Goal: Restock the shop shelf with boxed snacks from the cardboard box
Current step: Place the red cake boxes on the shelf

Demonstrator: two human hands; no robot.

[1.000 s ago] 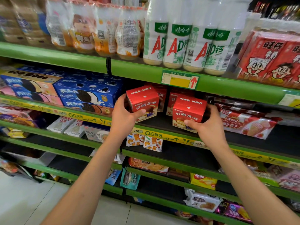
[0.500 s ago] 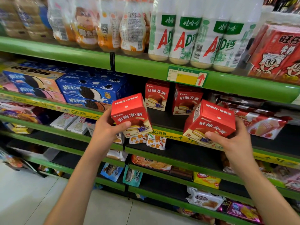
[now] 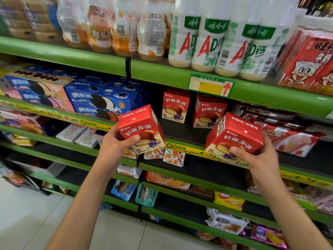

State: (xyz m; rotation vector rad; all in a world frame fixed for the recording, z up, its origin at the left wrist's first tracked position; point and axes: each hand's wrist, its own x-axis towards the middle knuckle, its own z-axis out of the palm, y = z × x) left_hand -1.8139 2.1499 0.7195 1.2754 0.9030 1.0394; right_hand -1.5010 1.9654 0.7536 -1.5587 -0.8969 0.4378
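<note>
My left hand grips a red pie snack box, tilted, in front of the shelf edge. A second red box of the same kind sits tilted in the grip of my right hand. Both boxes hang in the air just before the black shelf board. Two matching red boxes stand upright side by side at the back of that shelf. The cardboard box is not in view.
Blue cookie boxes fill the shelf to the left, wafer packs lie to the right. White drink bottles stand on the green shelf above. Lower shelves hold small snack packs. Pale tiled floor lies below left.
Both hands have drawn back from the shelf toward me with their boxes still held. The two boxes at the back of the shelf came into sight.
</note>
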